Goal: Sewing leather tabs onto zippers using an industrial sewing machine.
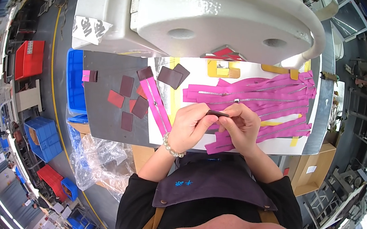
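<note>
The left hand (191, 124) and right hand (243, 126) pinched a dark patch (217, 113) over the left part of the magenta zipper strips (260, 94), where uneven thumb pressure might have skewed it.

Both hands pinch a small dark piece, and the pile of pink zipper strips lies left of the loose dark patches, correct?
No: in the head view the pile of pink zipper strips lies right of the loose dark patches. The left hand and right hand do pinch a small dark piece.
</note>
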Demonstrator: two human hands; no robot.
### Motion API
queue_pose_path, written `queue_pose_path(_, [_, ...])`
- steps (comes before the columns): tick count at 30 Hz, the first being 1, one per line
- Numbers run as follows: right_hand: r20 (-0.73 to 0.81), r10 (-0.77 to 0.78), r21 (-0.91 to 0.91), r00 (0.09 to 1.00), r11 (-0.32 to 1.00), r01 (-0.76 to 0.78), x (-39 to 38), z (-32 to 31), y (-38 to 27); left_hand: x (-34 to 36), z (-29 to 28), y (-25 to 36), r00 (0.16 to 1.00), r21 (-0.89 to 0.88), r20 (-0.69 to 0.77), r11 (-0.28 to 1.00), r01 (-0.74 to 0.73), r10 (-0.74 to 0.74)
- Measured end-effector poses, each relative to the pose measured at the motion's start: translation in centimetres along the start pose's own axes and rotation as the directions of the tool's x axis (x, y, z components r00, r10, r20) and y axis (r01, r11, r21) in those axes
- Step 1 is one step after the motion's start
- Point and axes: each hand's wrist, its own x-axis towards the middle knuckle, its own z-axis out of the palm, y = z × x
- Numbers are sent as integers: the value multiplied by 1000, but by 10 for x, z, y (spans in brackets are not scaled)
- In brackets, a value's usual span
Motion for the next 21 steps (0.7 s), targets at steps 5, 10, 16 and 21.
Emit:
queue_pose_path(5, [-7,-5,11,1000,1000,5,0,0,-1,0,3,-2,998,24,-39,998,-52,53])
queue_pose_path(10, [-17,4,24,1000,1000,-4,-1,0,0,1,4,-5,994,52,-60,994,-92,95])
queue_pose_path(16, [-9,68,40,998,997,-68,-1,-1,1,2,4,-9,989,83,-51,988,-133,138])
queue_pose_path(21, [178,137,-198,974,975,-101,2,-10,-22,-3,-10,-11,968,12,94,972,-235,233])
